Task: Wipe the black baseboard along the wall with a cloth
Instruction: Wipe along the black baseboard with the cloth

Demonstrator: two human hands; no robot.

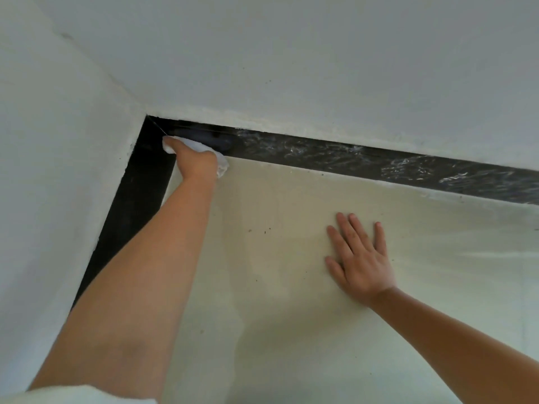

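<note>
Baseboard (350, 158) corner behind cloth (204, 148)

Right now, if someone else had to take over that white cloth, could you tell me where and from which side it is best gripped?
Probably the loose bunched end of the white cloth, taken from the right along the floor. The left hand covers the rest and presses it against the black baseboard near the corner; only that end sticks out free.

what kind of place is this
Likely an indoor room corner at floor level: a black baseboard runs under white plastered walls that meet at a corner, above a smooth cream floor.
</note>
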